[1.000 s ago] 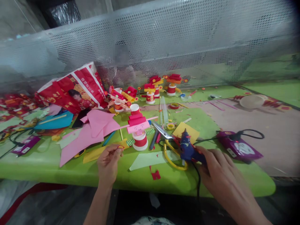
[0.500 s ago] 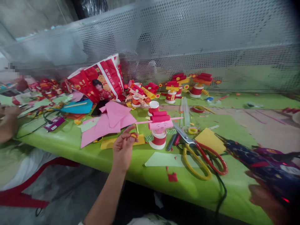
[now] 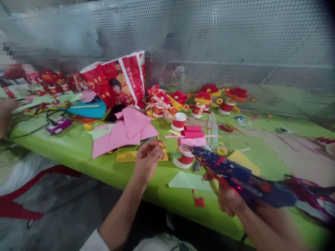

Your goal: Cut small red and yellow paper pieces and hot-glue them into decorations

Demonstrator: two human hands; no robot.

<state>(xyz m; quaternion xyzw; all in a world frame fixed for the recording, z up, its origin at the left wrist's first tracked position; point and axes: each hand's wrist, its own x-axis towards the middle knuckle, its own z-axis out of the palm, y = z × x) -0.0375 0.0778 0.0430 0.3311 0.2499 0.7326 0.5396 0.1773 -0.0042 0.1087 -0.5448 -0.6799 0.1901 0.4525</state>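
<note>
My left hand (image 3: 148, 158) pinches a small red-and-yellow paper disc (image 3: 161, 145) between thumb and fingertips. In my right hand (image 3: 230, 200) is a dark blue glue gun (image 3: 235, 174) with a small red light, its nozzle pointing left. The nozzle passes in front of a paper figure (image 3: 184, 158) made from a white cup with a red band, a pink roll and red rolls on top, and a green paper spring at its side. Whether the nozzle touches the figure I cannot tell. Scissors under the right hand are mostly hidden; a bit of yellow handle (image 3: 215, 186) shows.
Pink paper sheets (image 3: 125, 130), a yellow strip (image 3: 125, 157) and a pale green piece (image 3: 190, 181) lie on the green table. Finished-looking paper figures (image 3: 199, 108) and a red bag (image 3: 117, 82) stand behind. A purple power strip (image 3: 59, 126) and another person's hand (image 3: 6, 113) are left.
My right hand has brought the glue gun leftward from the right edge to the figure, covering the scissors. My left hand still holds the disc. The view has shifted slightly.
</note>
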